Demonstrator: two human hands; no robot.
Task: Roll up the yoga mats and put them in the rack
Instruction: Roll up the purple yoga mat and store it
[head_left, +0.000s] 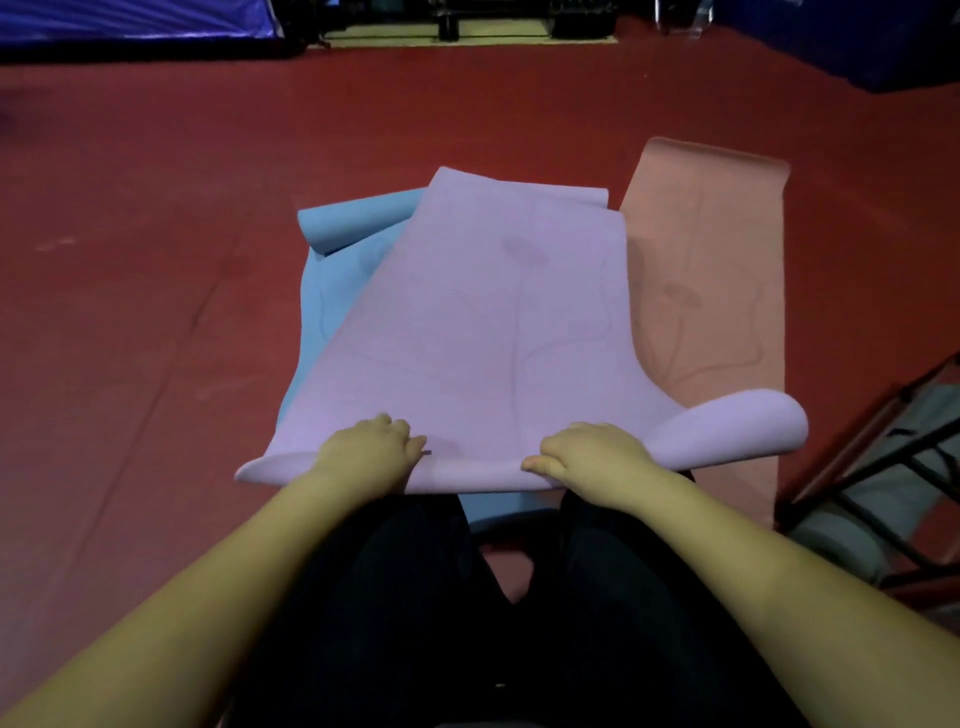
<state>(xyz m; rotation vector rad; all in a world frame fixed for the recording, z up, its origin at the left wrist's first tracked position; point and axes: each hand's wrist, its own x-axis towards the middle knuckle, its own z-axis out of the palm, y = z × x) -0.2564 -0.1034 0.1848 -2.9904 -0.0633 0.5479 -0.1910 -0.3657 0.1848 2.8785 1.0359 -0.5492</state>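
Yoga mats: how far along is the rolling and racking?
Done: a grey roll seems to lie in the rack. In hand: both hands, left and right, grip the purple mat's near edge, barely rolled. Left: the blue mat and pink mat, unrolled.

The top mat (467, 332) lies under the fingers (400, 431) of the left hand (371, 452) and the right hand (592, 452), and stretches away beyond them. Left of the fingers, a second mat (332, 270) lies under the top mat, its far end curled. Right of the fingers, a third mat (711, 270) lies flat on the floor (156, 260), partly under the top mat. Further right stands the rack (893, 467).
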